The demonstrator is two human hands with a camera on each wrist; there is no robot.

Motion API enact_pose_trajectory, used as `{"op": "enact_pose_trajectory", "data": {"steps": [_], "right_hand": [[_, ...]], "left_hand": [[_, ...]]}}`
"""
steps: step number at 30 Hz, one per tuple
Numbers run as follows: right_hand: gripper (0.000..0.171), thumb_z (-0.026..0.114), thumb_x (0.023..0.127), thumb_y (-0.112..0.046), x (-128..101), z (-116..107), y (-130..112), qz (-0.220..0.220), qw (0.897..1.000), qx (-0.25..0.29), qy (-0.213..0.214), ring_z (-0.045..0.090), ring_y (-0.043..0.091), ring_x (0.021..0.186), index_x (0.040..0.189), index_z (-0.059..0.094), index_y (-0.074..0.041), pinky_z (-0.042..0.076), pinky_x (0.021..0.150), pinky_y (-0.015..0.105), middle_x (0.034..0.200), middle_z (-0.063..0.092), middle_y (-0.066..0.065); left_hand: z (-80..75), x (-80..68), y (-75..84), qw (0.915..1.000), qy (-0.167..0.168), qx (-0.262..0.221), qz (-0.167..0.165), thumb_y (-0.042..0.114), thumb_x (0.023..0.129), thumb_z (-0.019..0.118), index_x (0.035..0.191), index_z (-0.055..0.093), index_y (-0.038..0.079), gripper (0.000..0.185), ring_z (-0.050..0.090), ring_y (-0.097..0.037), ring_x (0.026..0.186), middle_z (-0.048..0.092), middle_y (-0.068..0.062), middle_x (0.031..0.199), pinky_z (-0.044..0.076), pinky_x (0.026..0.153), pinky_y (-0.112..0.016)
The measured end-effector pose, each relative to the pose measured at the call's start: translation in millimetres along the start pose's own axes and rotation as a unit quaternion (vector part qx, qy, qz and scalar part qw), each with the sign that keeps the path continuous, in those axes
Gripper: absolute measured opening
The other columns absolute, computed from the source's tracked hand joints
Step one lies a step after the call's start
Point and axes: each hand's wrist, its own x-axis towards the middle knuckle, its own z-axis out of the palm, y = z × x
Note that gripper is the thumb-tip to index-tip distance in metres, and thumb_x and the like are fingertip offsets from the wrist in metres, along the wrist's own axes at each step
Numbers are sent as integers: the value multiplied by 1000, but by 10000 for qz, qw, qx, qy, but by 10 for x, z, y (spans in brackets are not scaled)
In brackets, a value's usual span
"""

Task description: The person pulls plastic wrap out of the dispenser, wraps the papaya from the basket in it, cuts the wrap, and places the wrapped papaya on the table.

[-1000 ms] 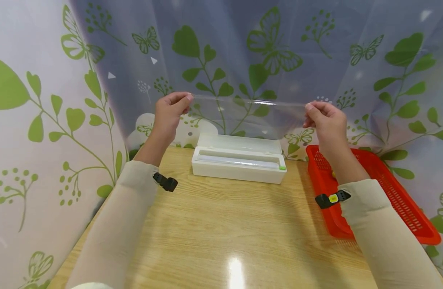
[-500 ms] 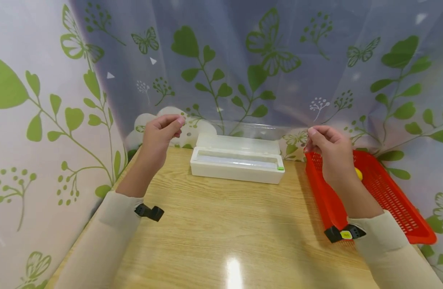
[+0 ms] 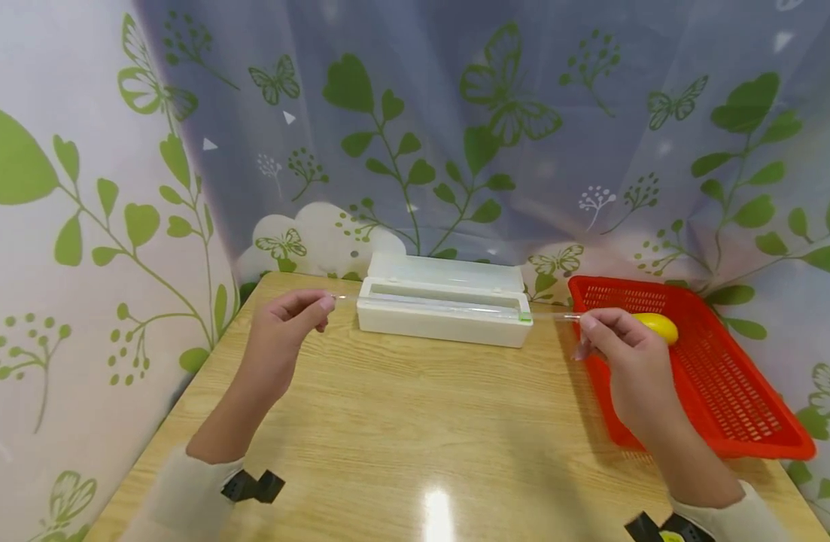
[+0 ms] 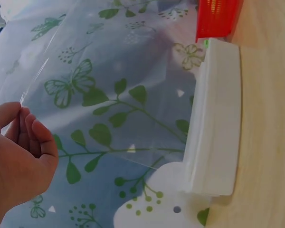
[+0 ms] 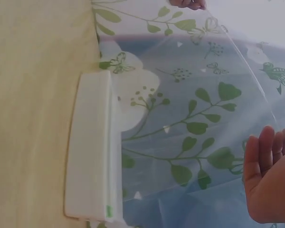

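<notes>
Lowering since before, left hand (image 3: 282,320) and right hand (image 3: 624,354) pinch film (image 4: 118,85)

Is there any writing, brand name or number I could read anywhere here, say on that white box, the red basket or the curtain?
No readable text in any view.
White dispenser box: plain; only a small green tab at one end, unmarked as far as can be seen.
Red basket: no label visible.
Curtain: printed leaves and butterflies only, no words.
Yellow tag on the wrist strap: too small to read.
</notes>
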Motion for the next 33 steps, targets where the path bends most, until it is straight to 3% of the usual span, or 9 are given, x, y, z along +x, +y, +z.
{"op": "enact_pose_trajectory", "data": {"steps": [11,20,27,33], "right_hand": [[15,63,101,-17,-478,39,230,520,9974,-481,114,62,19,69,100,64,-2,56,76,22,77,61,1],[19,62,102,-19,-824,29,522,1034,9891,-1032,181,62,21,73,102,62,0,52,79,20,76,60,3],[23,62,102,-19,-1012,53,694,1307,9856,-1030,312,62,23,73,104,62,4,51,79,20,75,61,6],[27,59,104,-28,-1134,73,785,1586,9718,-1701,391,65,23,73,104,64,-2,51,77,20,73,62,6]], "left_hand": [[-95,-517,-244,9981,182,265,-518,19,95,72,99,74,8,12,59,-13,78,65,5,82,53,80,-24],[-154,-777,-398,9919,87,725,-1036,27,96,71,104,72,4,25,60,-18,85,63,3,85,49,88,-26],[-174,-967,-534,9845,159,990,-1440,30,95,71,107,71,4,29,60,-19,85,65,-1,88,50,88,-27],[-166,-1068,-665,9761,191,1054,-1890,31,93,73,105,72,5,29,61,-24,86,64,-3,88,50,84,-30]]}}
